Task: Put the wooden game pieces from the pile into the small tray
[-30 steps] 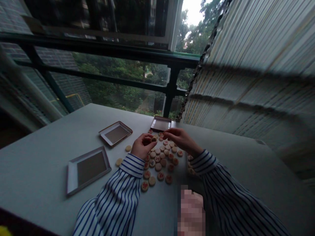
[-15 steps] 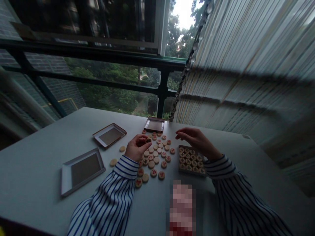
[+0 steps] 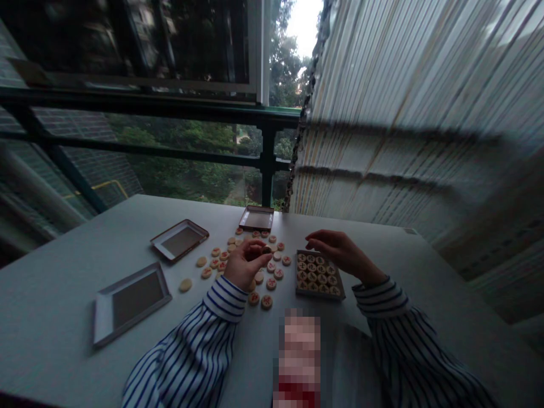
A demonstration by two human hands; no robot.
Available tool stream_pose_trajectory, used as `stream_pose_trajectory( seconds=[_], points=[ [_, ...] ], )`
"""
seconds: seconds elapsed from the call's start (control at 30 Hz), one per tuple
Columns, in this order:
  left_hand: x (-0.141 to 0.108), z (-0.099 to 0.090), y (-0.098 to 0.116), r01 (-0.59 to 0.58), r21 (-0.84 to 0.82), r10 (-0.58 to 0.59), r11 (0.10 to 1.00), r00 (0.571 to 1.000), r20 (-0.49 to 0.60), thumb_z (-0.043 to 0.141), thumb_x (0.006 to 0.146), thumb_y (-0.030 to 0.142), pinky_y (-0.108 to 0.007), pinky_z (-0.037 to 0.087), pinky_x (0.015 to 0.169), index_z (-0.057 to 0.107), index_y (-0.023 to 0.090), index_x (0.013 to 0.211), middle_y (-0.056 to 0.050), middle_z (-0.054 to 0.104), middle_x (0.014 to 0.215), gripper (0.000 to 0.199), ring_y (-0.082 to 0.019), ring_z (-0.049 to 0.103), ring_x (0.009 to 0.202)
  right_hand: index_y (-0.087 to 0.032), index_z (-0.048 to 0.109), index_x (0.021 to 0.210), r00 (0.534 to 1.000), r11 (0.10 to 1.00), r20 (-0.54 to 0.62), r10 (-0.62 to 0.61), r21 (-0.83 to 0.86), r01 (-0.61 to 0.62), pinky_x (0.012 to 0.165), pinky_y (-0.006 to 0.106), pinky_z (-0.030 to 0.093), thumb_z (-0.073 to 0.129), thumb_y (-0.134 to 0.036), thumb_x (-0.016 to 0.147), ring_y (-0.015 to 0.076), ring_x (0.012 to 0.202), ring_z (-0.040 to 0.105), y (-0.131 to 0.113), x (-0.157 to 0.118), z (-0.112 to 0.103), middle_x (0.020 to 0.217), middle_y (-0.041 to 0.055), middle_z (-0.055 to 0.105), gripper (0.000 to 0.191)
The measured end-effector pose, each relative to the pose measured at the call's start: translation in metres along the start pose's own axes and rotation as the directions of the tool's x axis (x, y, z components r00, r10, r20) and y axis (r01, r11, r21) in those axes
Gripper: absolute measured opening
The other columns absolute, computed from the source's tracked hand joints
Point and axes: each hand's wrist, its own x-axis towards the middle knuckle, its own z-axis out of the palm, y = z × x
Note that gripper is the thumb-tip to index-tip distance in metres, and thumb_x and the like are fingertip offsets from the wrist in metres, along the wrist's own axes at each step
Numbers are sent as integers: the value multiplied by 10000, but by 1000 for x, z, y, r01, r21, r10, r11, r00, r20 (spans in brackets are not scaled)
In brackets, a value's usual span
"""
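My left hand (image 3: 244,265) pinches a round xiangqi piece (image 3: 266,250) on edge between thumb and fingertips, above the loose pieces. Many wooden xiangqi pieces (image 3: 271,283) lie scattered under and around that hand, some with red characters up, others blank side up. A shallow box (image 3: 320,293) to the right holds rows of xiangqi pieces with dark characters. Over the far right part of this box hovers my right hand (image 3: 340,252), its fingers loosely bent and apart from the thumb, with nothing visible in them.
On the left of the white table (image 3: 55,272) lie a grey tray (image 3: 98,324) and a brown-rimmed tray (image 3: 158,246). Another shallow tray (image 3: 256,219) sits at the far edge. A string curtain (image 3: 374,85) hangs at the right, and a dark railing (image 3: 267,164) stands behind the table.
The camera view has shifted slightly right. My left hand, still pinching the piece, has moved right over the scattered pieces, uncovering red ones on its left. My right hand stays by the box.
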Motion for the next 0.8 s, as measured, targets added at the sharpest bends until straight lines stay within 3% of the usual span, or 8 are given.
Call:
stream_pose_trajectory(
  seconds=[0.17,0.3,0.53,0.8],
  points=[
    [1,23,2,-7,-28,8,1000,998,56,680,568,200,-233,465,583,551,168,784,16,615,651,254,-116,589,611,-148,616,883,1000,1000,12,6,-25,-6,628,291,463,518,-357,754,149,704,582,10,-6,-7,778,59,643,265],
    [3,42,0,-8,-51,13,999,996,91,671,577,186,-231,458,574,548,170,779,19,614,641,237,-114,588,604,-158,624,887,998,992,25,-54,-112,57,629,276,445,497,-341,772,140,702,567,18,-8,-10,798,51,643,250],
    [7,71,-8,3,-60,3,998,996,87,681,575,244,-220,450,550,570,167,758,27,606,609,227,-103,571,566,-158,626,877,993,981,49,-106,-160,113,578,240,409,482,-320,781,119,651,541,16,-13,-13,766,38,643,237],
    [-1,82,-22,18,-118,-10,993,997,73,684,581,223,-225,466,619,580,147,729,5,621,633,196,-109,585,620,-152,618,899,991,968,37,-126,-213,131,598,234,412,471,-321,791,115,668,539,19,-14,-16,793,40,641,248]
  ],
)
